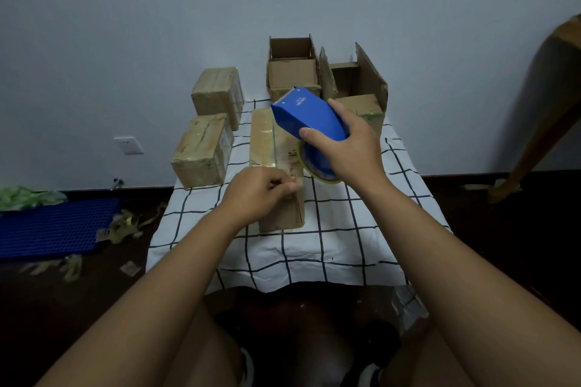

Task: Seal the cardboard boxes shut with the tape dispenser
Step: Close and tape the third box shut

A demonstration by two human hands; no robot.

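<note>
From the head camera, five cardboard boxes sit on the counter point(314, 248) with its checked cloth. Two taped boxes point(204, 151) lie at the left edge, and two open boxes point(294, 72) stand at the back. One long box point(276, 173) lies in the middle. The right hand point(349, 148) has its grip closed round one blue tape dispenser point(306, 118), held above the long box. The left hand point(261, 195), fingers curled, pinches at that box's near end.
</note>
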